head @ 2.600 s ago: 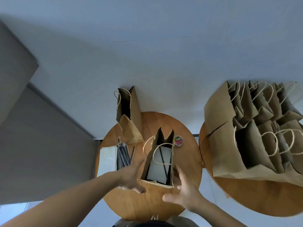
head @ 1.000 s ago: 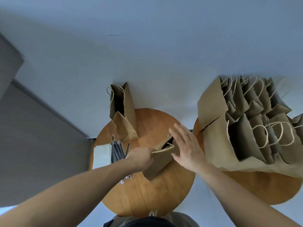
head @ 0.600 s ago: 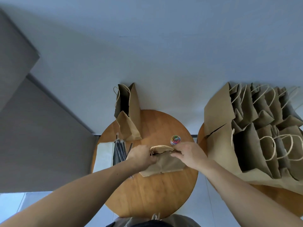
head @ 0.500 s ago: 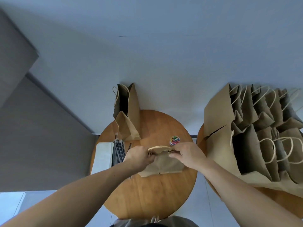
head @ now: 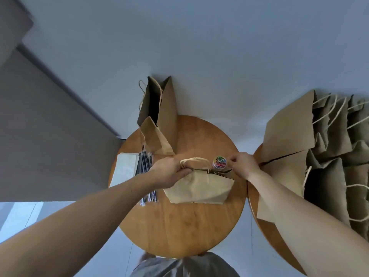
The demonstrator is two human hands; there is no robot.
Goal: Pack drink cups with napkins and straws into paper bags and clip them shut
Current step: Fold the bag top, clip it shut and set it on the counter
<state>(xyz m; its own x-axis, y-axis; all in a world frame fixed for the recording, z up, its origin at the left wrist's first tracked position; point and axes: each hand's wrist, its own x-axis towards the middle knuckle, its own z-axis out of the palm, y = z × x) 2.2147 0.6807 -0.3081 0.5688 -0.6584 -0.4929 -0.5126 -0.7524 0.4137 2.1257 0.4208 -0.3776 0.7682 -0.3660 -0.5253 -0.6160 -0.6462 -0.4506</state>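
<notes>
Near centre of round table (head: 179, 226): paper bag (head: 199, 188), mouth edge toward 12 o'clock. Left hand (head: 167, 172) gripping its 10 o'clock corner. Right hand (head: 242, 164) at its 2 o'clock corner, just beside clip tub (head: 219, 162). Straws (head: 146, 176) at 9 o'clock, napkins (head: 124, 170) beyond at rim. Upright bag (head: 165, 116) at 11 o'clock. Second table (head: 265, 232) with crowded bags (head: 319, 156) at 3 o'clock.
</notes>
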